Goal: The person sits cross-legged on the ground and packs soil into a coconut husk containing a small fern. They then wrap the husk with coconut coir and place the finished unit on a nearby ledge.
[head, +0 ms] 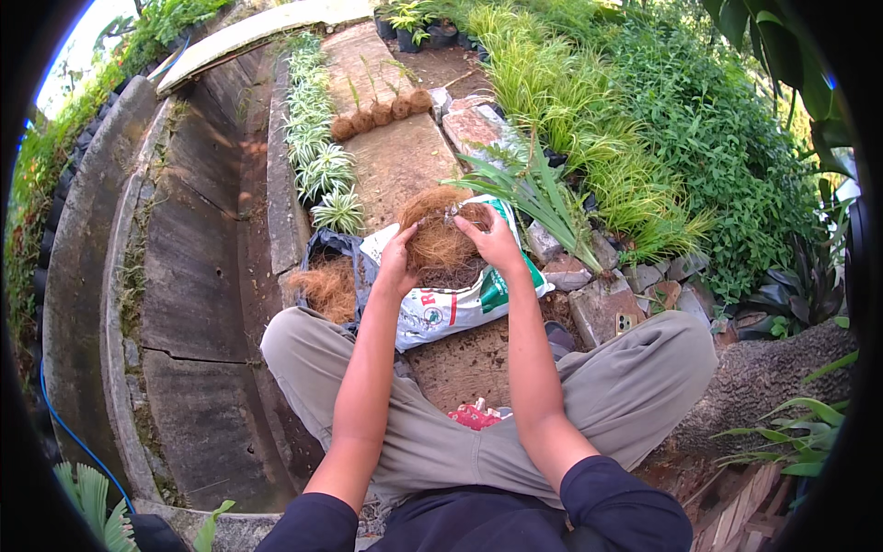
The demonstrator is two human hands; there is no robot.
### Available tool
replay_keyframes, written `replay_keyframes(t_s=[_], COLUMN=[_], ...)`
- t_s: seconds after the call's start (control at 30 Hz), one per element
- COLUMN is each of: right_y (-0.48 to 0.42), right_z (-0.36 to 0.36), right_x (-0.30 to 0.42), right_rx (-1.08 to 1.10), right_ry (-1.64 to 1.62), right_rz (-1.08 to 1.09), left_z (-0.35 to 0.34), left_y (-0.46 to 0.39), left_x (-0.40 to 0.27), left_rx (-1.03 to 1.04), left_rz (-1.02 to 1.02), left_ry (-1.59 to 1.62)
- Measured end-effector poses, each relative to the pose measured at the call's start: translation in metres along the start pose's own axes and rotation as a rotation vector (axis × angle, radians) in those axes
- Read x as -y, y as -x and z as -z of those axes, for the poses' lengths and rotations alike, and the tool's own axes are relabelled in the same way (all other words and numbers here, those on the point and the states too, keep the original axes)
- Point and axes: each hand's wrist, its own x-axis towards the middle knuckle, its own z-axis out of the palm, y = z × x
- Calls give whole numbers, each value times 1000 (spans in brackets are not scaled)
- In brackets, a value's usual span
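Between my two hands a spread wad of brown coconut fibre [441, 238] is held over a sack. My left hand [400, 259] grips the wad's left edge. On the opposite side my right hand [491, 238] holds its upper right part, with a small dark, shiny bit near the thumb. The white and green printed plastic sack [448, 314] lies open below and has dark soil [452, 274] in its mouth. Left of it, a black plastic bag [360, 272] stands open with loose coconut fibre [325, 284] inside and spilling over its side.
Several fibre-wrapped plant balls [381, 112] line the concrete path [397, 162]. Cut long-leaved greenery [545, 200] rests on stones at the right, near a phone [626, 322]. A deep concrete drain [200, 276] runs along the left. Variegated plants [324, 169] edge the path.
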Motion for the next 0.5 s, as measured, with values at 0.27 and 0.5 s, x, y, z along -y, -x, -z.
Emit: replay_keyframes(t_s=[0.27, 0.5], right_y=[-11, -19], right_z=[16, -26], right_x=[-98, -140], right_rx=[-192, -318], right_ry=[-212, 556], right_rz=[-357, -122], left_z=[46, 79], left_y=[-19, -12], left_x=[0, -9], left_rx=[-235, -300], left_rz=[-154, -157], left_ry=[115, 124])
